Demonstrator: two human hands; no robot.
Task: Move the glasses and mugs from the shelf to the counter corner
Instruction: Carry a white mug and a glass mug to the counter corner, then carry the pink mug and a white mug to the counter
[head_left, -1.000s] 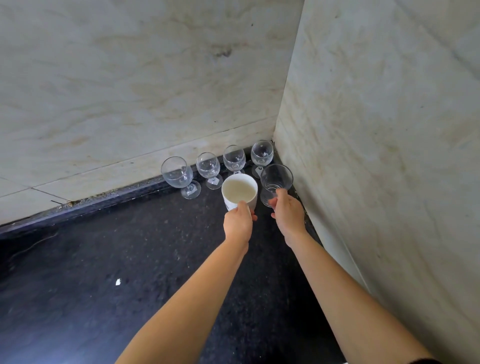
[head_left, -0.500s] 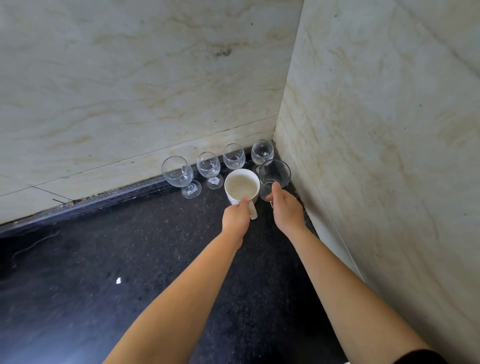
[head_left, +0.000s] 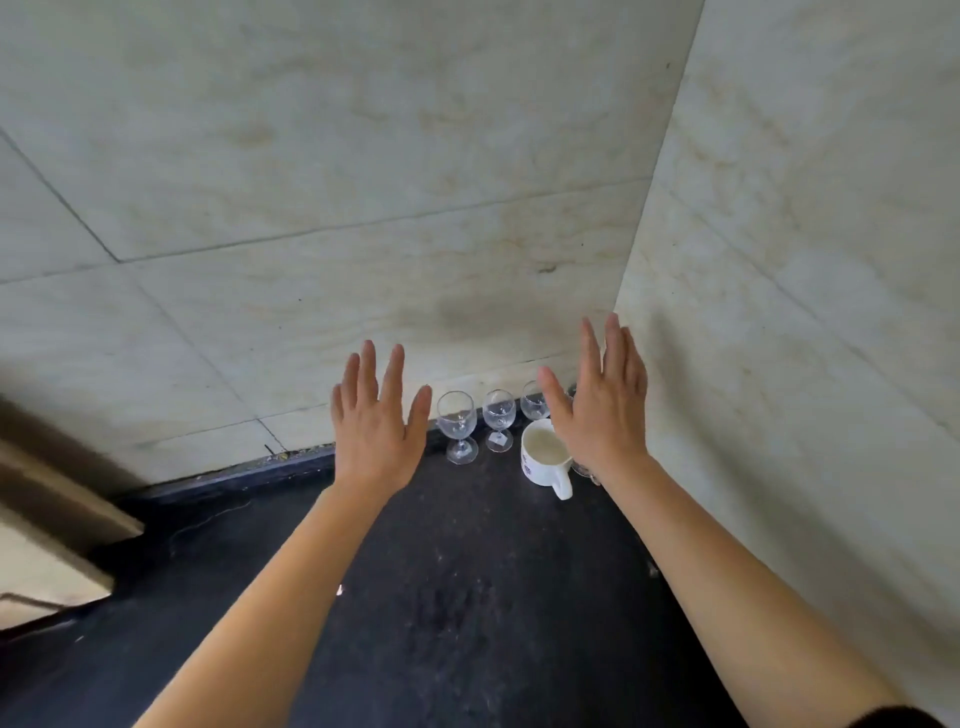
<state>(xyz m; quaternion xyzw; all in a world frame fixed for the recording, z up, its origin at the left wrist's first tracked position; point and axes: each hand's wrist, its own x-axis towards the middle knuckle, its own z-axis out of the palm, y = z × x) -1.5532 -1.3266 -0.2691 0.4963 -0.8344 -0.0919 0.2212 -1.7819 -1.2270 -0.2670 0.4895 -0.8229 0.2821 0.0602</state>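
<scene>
A white mug (head_left: 543, 457) stands upright on the black counter (head_left: 467, 597) in the corner, its handle pointing toward me. Behind it, clear stemmed glasses stand in a row along the back wall: one (head_left: 457, 423) at the left, one (head_left: 498, 418) in the middle, one (head_left: 534, 402) partly behind my right hand. Another glass (head_left: 582, 470) shows only as a sliver under my right wrist. My left hand (head_left: 376, 423) is raised, fingers spread, holding nothing, left of the glasses. My right hand (head_left: 602, 405) is raised and spread above the mug, holding nothing.
Pale marble walls (head_left: 363, 208) meet at the corner on the right (head_left: 779, 312). A brown ledge or frame (head_left: 47, 483) sits at the left edge of the view.
Both hands let go of the mug and the glass and lifted up and back with fingers spread. The view tilted upward. The mug and glass stay on the counter.
</scene>
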